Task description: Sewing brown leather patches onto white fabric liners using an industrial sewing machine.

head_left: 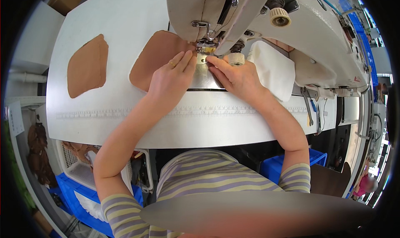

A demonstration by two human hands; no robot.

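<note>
I see the left hand (171, 78) lying flat, grip unclosed, on the brown piece (151, 56) at upper centre of the frame, and can't tell whether the right hand's (242, 78) grip pinches anything; fingertips straying under the nearby presser foot (206, 50) could get hurt.

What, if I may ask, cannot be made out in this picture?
In the head view:
- Brown piece: its near-right edge is covered by the left hand.
- White cloth: its left side is partly behind the right hand.
- Small parts under the machine: too small.
</note>
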